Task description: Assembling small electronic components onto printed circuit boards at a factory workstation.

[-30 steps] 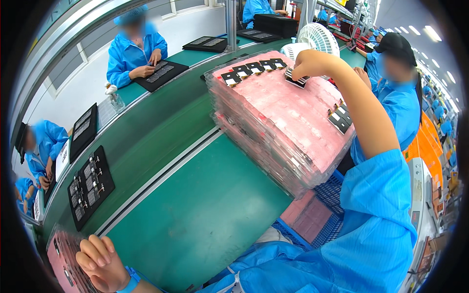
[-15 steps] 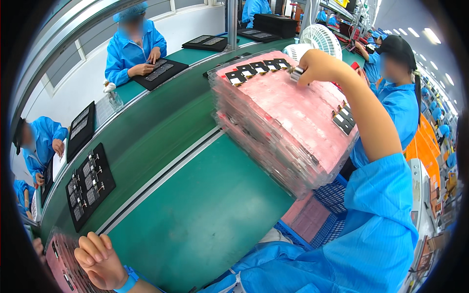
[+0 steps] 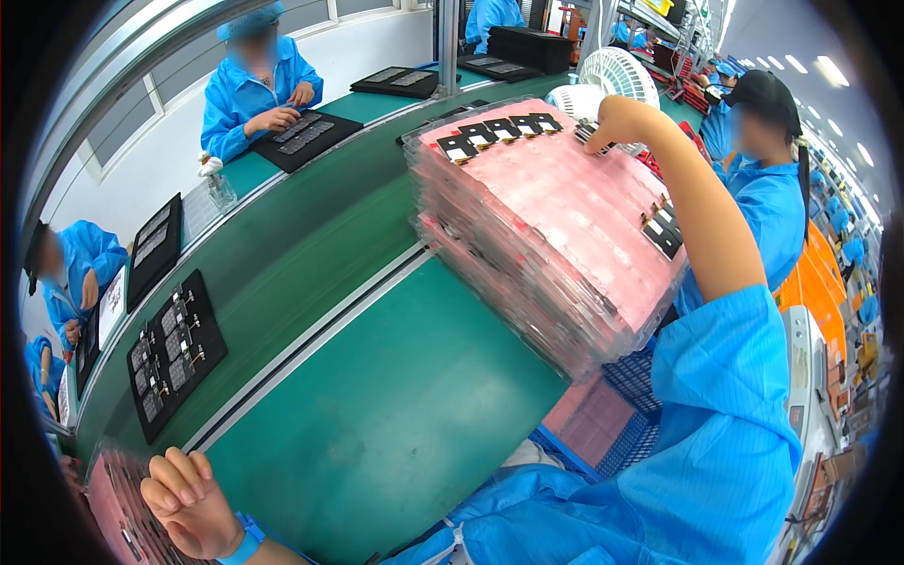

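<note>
My right hand (image 3: 629, 121) pinches a small black-and-silver flat part (image 3: 591, 137) at the far right edge of a tall stack of clear plastic trays (image 3: 513, 273). A pink sheet (image 3: 565, 202) tops the stack. On it lie a row of similar black-and-white parts (image 3: 499, 134) along the far side and a few more parts (image 3: 664, 231) at the right edge. My left hand (image 3: 193, 504), its fingers curled and a blue band at the wrist, is raised beside another pink tray stack (image 3: 122, 490); nothing shows in it.
A green conveyor belt (image 3: 311, 250) runs beyond my green tabletop (image 3: 395, 377), carrying a black board with parts (image 3: 174, 358). A blue basket (image 3: 640, 386) sits below the tray stack. A white fan (image 3: 617, 75) stands behind it. Co-workers in blue sit across the belt; another person (image 3: 763, 188) is at right.
My right hand has moved slightly to the right with the small part, which now lies flatter near the stack's edge. My left hand has hardly moved.
</note>
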`<state>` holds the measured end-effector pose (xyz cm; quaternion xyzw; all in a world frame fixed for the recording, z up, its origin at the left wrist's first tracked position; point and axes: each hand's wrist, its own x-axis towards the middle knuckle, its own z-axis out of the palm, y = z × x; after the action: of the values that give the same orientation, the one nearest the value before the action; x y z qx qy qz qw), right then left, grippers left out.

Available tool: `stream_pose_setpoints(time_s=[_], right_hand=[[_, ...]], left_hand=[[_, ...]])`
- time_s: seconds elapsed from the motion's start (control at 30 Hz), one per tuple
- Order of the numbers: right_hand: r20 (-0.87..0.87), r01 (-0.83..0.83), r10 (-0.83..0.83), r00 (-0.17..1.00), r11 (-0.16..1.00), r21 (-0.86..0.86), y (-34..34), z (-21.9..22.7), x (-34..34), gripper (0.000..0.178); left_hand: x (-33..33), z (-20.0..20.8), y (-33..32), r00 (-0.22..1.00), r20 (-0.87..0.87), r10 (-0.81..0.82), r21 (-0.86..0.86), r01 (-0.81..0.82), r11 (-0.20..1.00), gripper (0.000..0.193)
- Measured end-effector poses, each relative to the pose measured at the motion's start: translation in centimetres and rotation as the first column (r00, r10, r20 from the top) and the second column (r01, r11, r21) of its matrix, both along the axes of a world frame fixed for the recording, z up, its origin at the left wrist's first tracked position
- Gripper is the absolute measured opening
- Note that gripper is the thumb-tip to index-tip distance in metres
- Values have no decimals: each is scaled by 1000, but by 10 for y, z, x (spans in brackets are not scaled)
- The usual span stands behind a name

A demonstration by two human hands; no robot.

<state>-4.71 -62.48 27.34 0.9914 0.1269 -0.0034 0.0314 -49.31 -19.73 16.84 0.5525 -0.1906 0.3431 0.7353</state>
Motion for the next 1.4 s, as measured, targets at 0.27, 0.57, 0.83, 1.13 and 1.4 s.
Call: stream_pose_setpoints(time_s=[0.27, 0.57, 0.83, 1.13, 1.4], right_hand=[[130, -34, 15, 991, 989, 144, -14, 12, -40, 42], [76, -141, 149, 986, 985, -101, -50, 3, -147, 42], [20, -108, 109, 994, 993, -38, -46, 6, -160, 39], [-27, -56, 54, 998, 995, -79, -45, 6, -166, 39], [-12, -189, 190, 982, 978, 84, -36, 1, -152, 43]], left_hand=[[2, -2, 2, 1000, -5, -17, -10, 17, 1000, 29], [4, -1, 0, 998, -36, -52, -48, 50, 998, 29], [-2, 5, 2, 987, -8, -160, 2, 160, 987, 29], [-5, 3, 3, 996, -43, -75, 6, 76, 997, 28], [-4, 1, 4, 997, -41, -68, 1, 68, 998, 28]])
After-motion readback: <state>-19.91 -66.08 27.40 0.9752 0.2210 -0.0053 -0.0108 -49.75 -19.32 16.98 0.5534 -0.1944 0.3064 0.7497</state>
